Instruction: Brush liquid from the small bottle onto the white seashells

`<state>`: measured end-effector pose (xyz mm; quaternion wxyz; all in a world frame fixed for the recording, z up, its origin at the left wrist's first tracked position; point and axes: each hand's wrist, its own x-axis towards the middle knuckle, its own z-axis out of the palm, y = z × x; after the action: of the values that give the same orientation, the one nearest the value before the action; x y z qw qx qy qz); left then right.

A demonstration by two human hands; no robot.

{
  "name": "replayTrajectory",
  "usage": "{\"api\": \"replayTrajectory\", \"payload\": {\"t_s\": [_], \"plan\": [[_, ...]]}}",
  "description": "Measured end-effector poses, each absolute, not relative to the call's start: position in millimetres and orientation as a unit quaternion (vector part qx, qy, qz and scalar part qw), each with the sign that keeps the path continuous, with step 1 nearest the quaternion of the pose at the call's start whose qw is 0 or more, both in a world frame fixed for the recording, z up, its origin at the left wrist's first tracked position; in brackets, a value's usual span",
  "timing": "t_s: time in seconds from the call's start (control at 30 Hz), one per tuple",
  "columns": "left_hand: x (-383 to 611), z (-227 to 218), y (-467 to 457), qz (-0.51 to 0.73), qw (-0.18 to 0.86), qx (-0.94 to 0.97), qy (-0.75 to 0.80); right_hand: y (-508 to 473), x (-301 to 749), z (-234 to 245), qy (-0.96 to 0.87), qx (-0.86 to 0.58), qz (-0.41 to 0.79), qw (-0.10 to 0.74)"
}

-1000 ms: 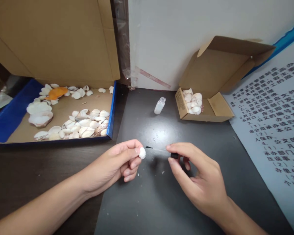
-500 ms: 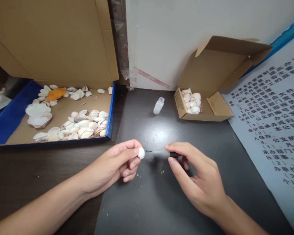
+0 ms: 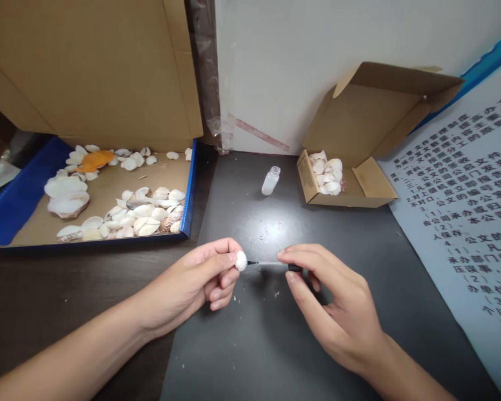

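A small white ribbed seashell (image 3: 241, 261) is pinched between the thumb and fingers of my left hand (image 3: 211, 273). My right hand (image 3: 332, 301) grips the black cap of a thin applicator brush (image 3: 271, 263). The brush's clear stem points left, and its dark tip meets the shell's right edge. Behind both hands, a small open bottle (image 3: 271, 181) with whitish contents stands on the dark grey mat (image 3: 234, 345).
At the left is a blue-edged cardboard box (image 3: 187, 195) with several shells (image 3: 144, 211) and an orange piece (image 3: 95, 161). A smaller open carton (image 3: 350, 199) at the back right holds white shells (image 3: 329, 175). A printed sheet (image 3: 467, 223) lies along the right.
The brush has shifted slightly left and its tip now reaches the shell's edge. My left hand and the shell have stayed in place.
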<state>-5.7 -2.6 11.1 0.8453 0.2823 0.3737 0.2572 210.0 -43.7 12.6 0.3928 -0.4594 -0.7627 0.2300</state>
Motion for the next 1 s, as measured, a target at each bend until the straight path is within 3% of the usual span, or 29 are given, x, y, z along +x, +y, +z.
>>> {"api": "replayTrajectory", "payload": {"t_s": [1.0], "plan": [[-6.5, 8.8, -2.9, 0.258, 0.838, 0.298, 0.377, -41.7, 212.4, 10.6, -0.748, -0.486, 0.206, 0.402]]}}
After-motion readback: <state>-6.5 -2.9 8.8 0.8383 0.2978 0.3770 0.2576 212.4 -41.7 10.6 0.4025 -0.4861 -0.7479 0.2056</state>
